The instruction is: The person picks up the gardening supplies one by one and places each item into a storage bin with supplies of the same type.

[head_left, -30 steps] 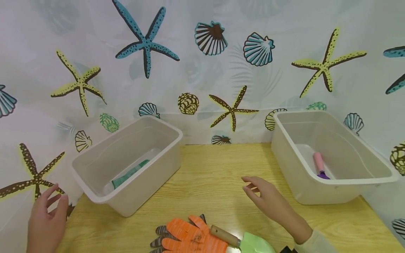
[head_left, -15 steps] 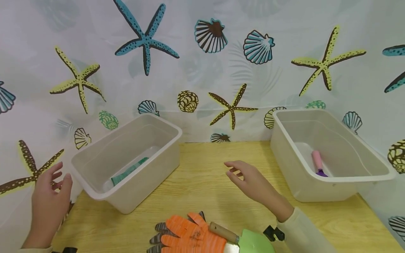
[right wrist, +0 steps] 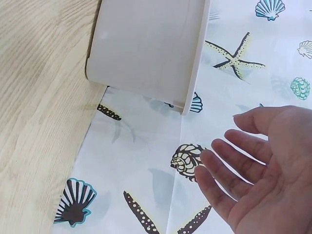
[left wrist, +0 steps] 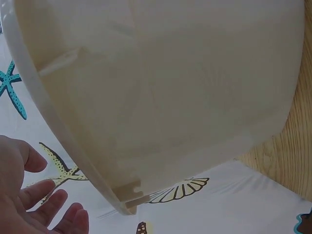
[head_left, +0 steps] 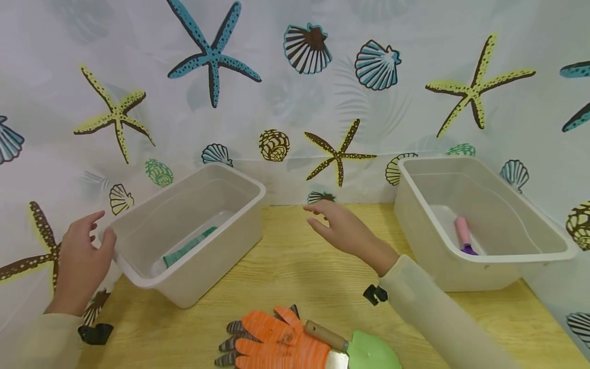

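Observation:
My left hand (head_left: 86, 256), fingers relaxed and spread, is beside the near left end of the left bin (head_left: 161, 279), a pale grey plastic tub. In the left wrist view its fingers (left wrist: 46, 207) stand just off the bin's rim. Inside that bin lies a green striped, sleeve-like item (head_left: 190, 247), partly hidden by the wall. My right hand (head_left: 343, 228) hovers over the table between the two bins, holding nothing. The right wrist view shows its fingers (right wrist: 243, 163) loosely bent, apart from the left bin's far end (right wrist: 146, 48).
A second grey bin (head_left: 486, 258) at the right holds a tool with a pink handle (head_left: 463, 231) and purple end. Orange and grey gloves (head_left: 281, 341) and a green trowel (head_left: 371, 352) with a wooden handle lie at the table's front. A patterned curtain (head_left: 276, 113) stands behind.
My right hand has moved left and away from me, toward the left bin. The left hand has risen and moved forward to that bin's near end. The bins, gloves and trowel stay put.

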A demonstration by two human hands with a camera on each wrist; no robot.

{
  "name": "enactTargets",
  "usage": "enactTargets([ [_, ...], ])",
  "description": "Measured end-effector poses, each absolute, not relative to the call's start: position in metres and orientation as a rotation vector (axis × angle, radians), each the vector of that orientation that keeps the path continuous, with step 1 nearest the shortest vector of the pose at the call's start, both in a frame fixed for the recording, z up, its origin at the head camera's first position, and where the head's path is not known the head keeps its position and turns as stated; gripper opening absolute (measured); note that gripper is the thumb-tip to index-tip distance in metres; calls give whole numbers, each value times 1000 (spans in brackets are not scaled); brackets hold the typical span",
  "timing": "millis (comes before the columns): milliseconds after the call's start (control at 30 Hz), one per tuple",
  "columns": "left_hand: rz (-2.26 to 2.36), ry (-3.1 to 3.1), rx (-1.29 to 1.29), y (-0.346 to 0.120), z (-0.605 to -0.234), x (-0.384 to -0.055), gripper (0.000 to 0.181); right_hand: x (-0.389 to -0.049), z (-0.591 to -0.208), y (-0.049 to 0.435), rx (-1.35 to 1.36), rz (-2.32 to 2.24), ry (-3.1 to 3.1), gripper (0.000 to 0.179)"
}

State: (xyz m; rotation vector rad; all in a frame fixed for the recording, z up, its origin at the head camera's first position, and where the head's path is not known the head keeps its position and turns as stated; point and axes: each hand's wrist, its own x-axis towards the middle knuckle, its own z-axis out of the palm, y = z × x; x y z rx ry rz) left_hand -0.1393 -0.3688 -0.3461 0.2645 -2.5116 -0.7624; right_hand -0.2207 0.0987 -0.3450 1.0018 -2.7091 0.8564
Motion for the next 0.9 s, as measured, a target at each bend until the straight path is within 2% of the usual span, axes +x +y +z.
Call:
enactTargets([
  [200,-738,-2587,193,-373,-349,-158,48,-240,-341,87,1051,657,-2676,32],
  [500,-696,-2587,157,-382,-363,-171,46,-259,-350,59,1167,679,-2644,32],
  [733,-510,-2695,310,-383,-362,-181,50,-270,-356,26,1303,535,-2554,42],
  [900,-457,-2806,302,-383,-363,-186,56,-277,-363,15,1351,349,-2494,52],
])
